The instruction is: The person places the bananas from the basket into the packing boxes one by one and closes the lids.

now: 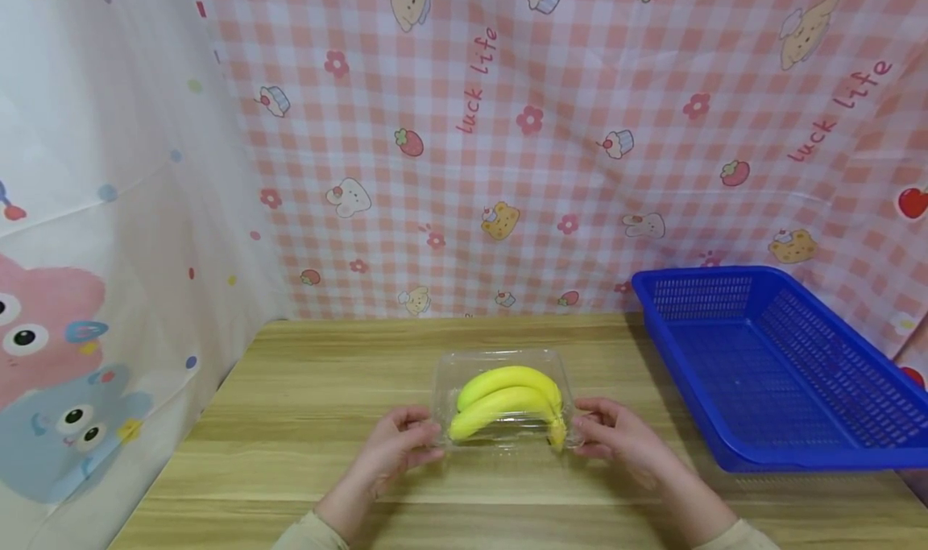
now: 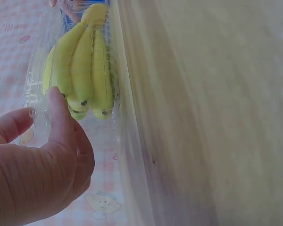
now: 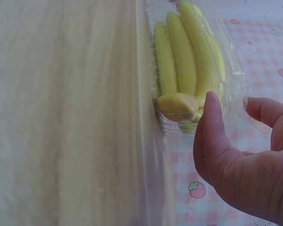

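Note:
A clear plastic box (image 1: 445, 373) with a bunch of yellow bananas (image 1: 503, 405) inside is at the front middle of the wooden table. My left hand (image 1: 395, 447) holds the box at its left side, thumb and fingers at the edge. On the opposite side my right hand (image 1: 625, 437) grips the right edge in the same way. Seen from the left wrist, the banana tips (image 2: 82, 101) point toward that hand. The right wrist view shows the stem end (image 3: 177, 106) close to the right fingers. Whether the box touches the table is hard to tell.
A large blue plastic basket (image 1: 725, 421) with mesh walls stands to the right of the box. The wooden table (image 1: 326, 365) ends at a pink checked cloth (image 1: 449, 179) behind. A white patterned curtain (image 1: 145, 171) hangs along the left side.

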The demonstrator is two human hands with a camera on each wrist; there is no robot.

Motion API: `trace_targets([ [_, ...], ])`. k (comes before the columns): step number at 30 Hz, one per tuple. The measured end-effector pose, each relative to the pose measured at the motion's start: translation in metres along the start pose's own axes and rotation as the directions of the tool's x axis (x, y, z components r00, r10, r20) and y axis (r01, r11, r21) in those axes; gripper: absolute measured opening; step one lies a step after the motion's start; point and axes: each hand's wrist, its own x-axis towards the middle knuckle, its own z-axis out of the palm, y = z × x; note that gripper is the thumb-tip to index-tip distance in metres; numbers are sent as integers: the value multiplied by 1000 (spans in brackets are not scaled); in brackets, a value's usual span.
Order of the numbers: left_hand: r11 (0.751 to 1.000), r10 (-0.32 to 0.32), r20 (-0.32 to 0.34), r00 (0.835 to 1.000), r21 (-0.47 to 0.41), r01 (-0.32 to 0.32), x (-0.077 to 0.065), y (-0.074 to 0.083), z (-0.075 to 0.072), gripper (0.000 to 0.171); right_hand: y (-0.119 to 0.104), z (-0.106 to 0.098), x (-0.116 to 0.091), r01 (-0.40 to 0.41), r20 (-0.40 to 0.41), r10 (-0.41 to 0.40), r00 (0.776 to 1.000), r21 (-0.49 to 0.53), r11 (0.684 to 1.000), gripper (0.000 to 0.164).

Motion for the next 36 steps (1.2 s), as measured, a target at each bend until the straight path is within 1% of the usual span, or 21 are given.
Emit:
trace_targets([
  [15,1000,-11,-1,1000,-5,11,0,0,2,51,2,4,-2,-20,2,20,1000,65,998,60],
  [19,1000,-12,-4,1000,-13,12,1,0,3,50,2,4,-1,-25,-1,25,1000,65,998,59],
  [26,1000,-6,-21,1000,-1,6,0,0,4,49,2,5,-1,-34,-13,34,999,53,998,59],
  [36,1000,-27,-45,999,3,27,2,-1,5,49,0,8,0,-33,-39,35,999,34,999,58],
])
